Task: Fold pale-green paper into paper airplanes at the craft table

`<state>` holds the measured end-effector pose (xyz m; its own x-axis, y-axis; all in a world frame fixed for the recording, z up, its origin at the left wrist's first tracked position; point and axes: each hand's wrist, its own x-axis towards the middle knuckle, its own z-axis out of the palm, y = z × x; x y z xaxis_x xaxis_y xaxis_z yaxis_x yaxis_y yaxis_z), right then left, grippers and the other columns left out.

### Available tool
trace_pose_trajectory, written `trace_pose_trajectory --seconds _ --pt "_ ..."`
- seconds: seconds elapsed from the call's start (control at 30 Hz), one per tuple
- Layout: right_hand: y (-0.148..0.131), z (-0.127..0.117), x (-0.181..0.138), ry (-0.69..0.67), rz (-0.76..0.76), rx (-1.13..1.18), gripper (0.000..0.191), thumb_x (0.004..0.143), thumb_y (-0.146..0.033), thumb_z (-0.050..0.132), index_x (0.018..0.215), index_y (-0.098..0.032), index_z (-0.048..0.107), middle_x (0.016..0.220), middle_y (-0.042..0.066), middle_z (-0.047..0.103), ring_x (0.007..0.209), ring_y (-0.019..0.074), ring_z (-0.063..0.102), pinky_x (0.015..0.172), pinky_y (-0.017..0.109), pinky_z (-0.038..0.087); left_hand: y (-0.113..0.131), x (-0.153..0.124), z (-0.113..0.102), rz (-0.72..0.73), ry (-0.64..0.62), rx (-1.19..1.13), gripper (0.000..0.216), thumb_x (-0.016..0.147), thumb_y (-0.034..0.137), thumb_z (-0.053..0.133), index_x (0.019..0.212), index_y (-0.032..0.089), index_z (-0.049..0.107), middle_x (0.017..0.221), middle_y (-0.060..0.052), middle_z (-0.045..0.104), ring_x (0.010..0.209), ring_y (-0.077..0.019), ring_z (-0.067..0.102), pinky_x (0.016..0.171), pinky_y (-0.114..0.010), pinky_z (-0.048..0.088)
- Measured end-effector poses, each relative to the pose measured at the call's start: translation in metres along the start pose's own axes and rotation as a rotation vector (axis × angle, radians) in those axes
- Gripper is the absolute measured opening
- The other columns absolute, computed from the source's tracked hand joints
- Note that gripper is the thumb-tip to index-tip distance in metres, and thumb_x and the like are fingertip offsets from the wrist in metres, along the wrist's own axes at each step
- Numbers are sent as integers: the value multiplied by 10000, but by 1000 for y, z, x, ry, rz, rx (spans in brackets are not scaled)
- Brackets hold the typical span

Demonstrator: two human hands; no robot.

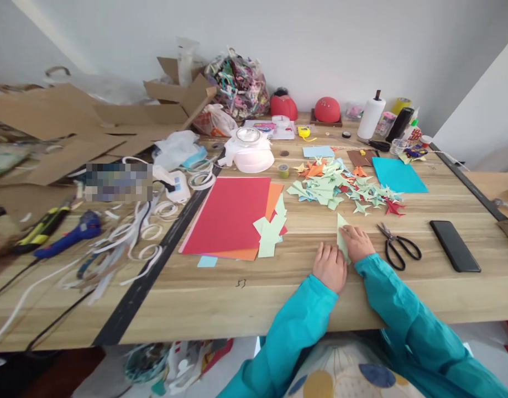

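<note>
A folded piece of light green paper [342, 229] lies on the wooden table [303, 298] near its front edge. My right hand [356, 241] rests on the paper's right side with fingers curled, pressing it down. My left hand [329, 266] lies beside it at the paper's lower left, fingers bent against the paper's edge. Both arms wear teal sleeves.
Black scissors [397, 246] and a dark phone [455, 245] lie to the right. A red paper stack [229, 215] with green scraps lies to the left. A heap of folded paper shapes [340, 188] and a blue sheet [398, 175] lie behind. Cardboard, tape rolls and tools crowd the left side.
</note>
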<state>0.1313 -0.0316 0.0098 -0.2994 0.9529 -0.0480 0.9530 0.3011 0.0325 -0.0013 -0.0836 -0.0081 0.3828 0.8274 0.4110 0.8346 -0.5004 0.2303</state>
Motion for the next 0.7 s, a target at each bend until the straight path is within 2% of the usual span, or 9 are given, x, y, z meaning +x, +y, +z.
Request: trace_pose_trajectory --seconds 0.1,0.2,0.27,0.37,0.5,0.57,0.7 --pt "-3 -2 -15 -30 31 18 454 827 -141 389 1272 -170 476 1285 123 450 1062 258 413 840 359 392 -9 0 -9 42 -27 28 322 844 286 415 1007 104 625 1054 -132 619 1089 -266 491 1045 -487 267" --pt "-8 -4 -25 -28 23 56 411 853 -186 371 1240 -193 512 1255 125 469 1033 258 428 823 358 393 -16 3 -13 -63 -56 72 311 856 284 397 980 135 640 1095 -119 612 1106 -271 481 1047 -518 238" --pt "-10 -4 -27 -12 17 79 390 870 -213 361 1224 -210 525 1230 119 485 1017 252 436 811 350 392 -19 7 -12 -79 -74 86 325 864 274 381 1034 142 625 1176 -105 582 1156 -275 449 1052 -519 229" --pt "-11 -4 -26 6 22 83 383 871 -227 377 1230 -213 511 1200 113 496 997 240 445 781 331 390 -20 12 -4 37 -144 65 390 871 315 375 1157 124 559 1259 -93 534 1219 -266 399 1068 -494 228" --pt "-13 -6 -16 14 99 38 384 902 -323 357 1265 -252 461 1182 106 487 998 246 434 751 332 380 -19 9 5 86 -172 91 419 875 319 372 1192 96 531 1276 -110 520 1247 -264 376 1076 -504 209" --pt "-14 -7 -10 20 135 25 408 897 -387 370 1276 -255 441 1144 110 491 980 249 437 744 331 375 -19 4 5 110 -165 100 430 879 330 368 1197 90 529 1288 -117 508 1254 -267 368 1078 -510 199" --pt "-15 -4 0 49 175 39 388 890 -366 392 1251 -238 457 1061 104 503 934 241 458 716 318 372 -21 -8 -2 161 -167 104 440 881 346 368 1194 87 536 1279 -125 515 1252 -263 370 1081 -509 196"
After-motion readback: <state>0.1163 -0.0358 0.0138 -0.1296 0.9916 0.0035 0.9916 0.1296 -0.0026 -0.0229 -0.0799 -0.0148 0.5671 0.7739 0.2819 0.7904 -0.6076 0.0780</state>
